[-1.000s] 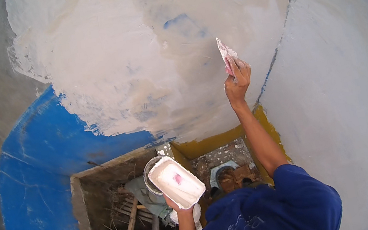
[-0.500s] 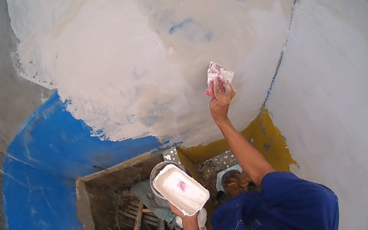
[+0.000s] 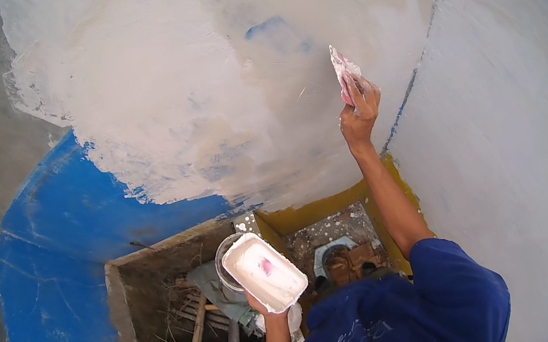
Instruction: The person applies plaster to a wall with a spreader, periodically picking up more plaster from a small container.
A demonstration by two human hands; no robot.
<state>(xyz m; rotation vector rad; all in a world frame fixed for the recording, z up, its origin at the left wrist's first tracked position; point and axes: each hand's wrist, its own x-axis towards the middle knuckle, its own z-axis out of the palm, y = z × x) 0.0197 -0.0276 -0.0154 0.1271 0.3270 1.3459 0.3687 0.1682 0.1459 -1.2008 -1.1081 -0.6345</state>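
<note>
Your left hand (image 3: 270, 309) grips the white tub (image 3: 295, 297) from its near side, open top upward, likely so the white paste stays in. Well apart, up and to the right of the tub, your right hand (image 3: 360, 116) pinches a paste-smeared pink spreader (image 3: 343, 71), fingers along its face, probably to steady it. Whether it touches the wall (image 3: 146, 69) beyond the tub, I can't tell from this angle.

The head fisheye looks down the patchy wall (image 3: 201, 88).
</note>
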